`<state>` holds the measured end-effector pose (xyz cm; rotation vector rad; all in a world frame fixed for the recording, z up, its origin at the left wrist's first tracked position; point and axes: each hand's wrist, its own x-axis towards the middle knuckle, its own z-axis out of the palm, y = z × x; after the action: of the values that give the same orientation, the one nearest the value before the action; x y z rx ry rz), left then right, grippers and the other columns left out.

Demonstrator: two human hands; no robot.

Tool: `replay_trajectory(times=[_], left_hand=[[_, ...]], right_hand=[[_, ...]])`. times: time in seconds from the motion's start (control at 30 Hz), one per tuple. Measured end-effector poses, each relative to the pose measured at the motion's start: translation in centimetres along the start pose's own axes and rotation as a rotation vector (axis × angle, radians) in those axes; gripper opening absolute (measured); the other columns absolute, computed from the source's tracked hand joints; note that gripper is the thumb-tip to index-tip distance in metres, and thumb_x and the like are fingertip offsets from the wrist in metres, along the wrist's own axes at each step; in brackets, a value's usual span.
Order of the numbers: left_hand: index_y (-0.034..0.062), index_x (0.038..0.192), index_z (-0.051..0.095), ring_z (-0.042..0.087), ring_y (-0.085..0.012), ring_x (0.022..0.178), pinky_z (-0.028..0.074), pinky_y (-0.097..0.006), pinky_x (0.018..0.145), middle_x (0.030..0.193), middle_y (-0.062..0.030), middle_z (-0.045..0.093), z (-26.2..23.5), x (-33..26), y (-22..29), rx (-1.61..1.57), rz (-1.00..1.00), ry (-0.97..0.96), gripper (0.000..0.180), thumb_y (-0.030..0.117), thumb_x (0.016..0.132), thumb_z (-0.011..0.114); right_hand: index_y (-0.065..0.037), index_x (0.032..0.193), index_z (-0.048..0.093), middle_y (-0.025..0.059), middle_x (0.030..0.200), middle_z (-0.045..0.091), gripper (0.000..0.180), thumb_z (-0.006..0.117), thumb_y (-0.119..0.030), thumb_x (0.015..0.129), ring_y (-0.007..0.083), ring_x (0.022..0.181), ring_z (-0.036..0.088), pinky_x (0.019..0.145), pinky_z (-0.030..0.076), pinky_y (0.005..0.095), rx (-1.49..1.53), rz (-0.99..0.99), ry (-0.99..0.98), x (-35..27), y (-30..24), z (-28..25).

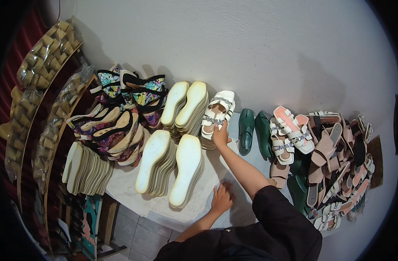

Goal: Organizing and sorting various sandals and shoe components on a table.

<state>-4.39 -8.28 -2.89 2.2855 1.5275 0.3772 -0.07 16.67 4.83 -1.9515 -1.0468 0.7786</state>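
White sandals (218, 114): sat near the wall (251, 48), between the cream soles (191, 167) and the green shoe forms (246, 130), atop what looked like another layered stack.
Right hand (221, 135): reached the near end of the white sandals, fingers against them; whether it was clamped on could not be told.
Left hand (223, 199): lay apart from the other, fingers spread on the table (214, 176), holding nothing.
Sandal weight: probably light, with bendy straps over a firmer sole.
Sandal surface: smooth, leather-like white, likely a little slippery and easily scuffed; the silvery chain trim looked the part most apt to snag.
Sandal hold: best taken by the sole's sides or heel, clear of the trim.
Cream soles: flat, foot-shaped, matte, stacked in neat layers.
Green shoe forms: rounded, glossy, seemingly hard.
Patterned shoes (116, 126): thick-soled, multicoloured, edged in black.
Sandal pile (327, 158): a loose jumble of pink, beige and white straps.
Wooden blocks (44, 58): chunky, tan, under clear crinkled plastic.
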Motion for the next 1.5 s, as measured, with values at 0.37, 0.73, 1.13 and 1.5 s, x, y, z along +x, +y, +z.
replay_trajectory(times=[0.37,0.73,1.13,1.5], left_hand=[[0.0054,0.127,0.040,0.027,-0.0319,0.128,0.019,-0.056,0.101,0.132,-0.0164,0.037,0.8,-0.5,-0.1,-0.005,0.011,0.039,0.054,0.034,0.082,0.050],[0.0079,0.122,0.045,0.024,-0.0347,0.129,0.000,-0.060,0.101,0.130,-0.0159,0.038,0.9,-1.0,-0.6,-0.272,0.036,0.246,0.049,0.019,0.075,0.059],[0.0090,0.113,0.051,0.033,-0.0330,0.123,0.020,-0.050,0.102,0.123,-0.0129,0.044,-3.0,-1.8,1.7,-0.328,0.102,0.419,0.040,0.014,0.074,0.058],[0.0049,0.139,0.014,0.033,-0.0243,0.124,0.029,-0.034,0.100,0.137,-0.0152,0.030,-4.7,-0.4,8.2,-1.728,0.067,-0.123,0.074,0.030,0.085,0.057]], right_hand=[[-0.007,0.141,0.007,0.0221,0.126,0.045,0.084,0.048,-0.047,0.080,0.0365,0.116,0.044,0.094,0.018,0.0591,-0.218,-0.032,-0.283,-0.3,-0.3,-3.6],[-0.013,0.125,0.040,0.0132,0.127,0.036,0.066,0.066,-0.023,0.066,0.0315,0.122,0.031,0.094,0.020,0.0638,-0.496,-0.333,0.415,0.6,7.6,-25.4],[-0.007,0.106,0.056,0.0133,0.102,0.057,0.065,0.072,-0.042,0.053,0.0293,0.102,0.049,0.093,0.025,0.0554,-0.851,-0.178,0.306,0.7,9.3,-33.7],[-0.007,0.114,0.054,0.0107,0.103,0.058,0.053,0.065,-0.038,0.072,0.0274,0.098,0.052,0.091,0.032,0.0360,-0.040,-0.450,0.096,-19.6,12.2,-24.6]])
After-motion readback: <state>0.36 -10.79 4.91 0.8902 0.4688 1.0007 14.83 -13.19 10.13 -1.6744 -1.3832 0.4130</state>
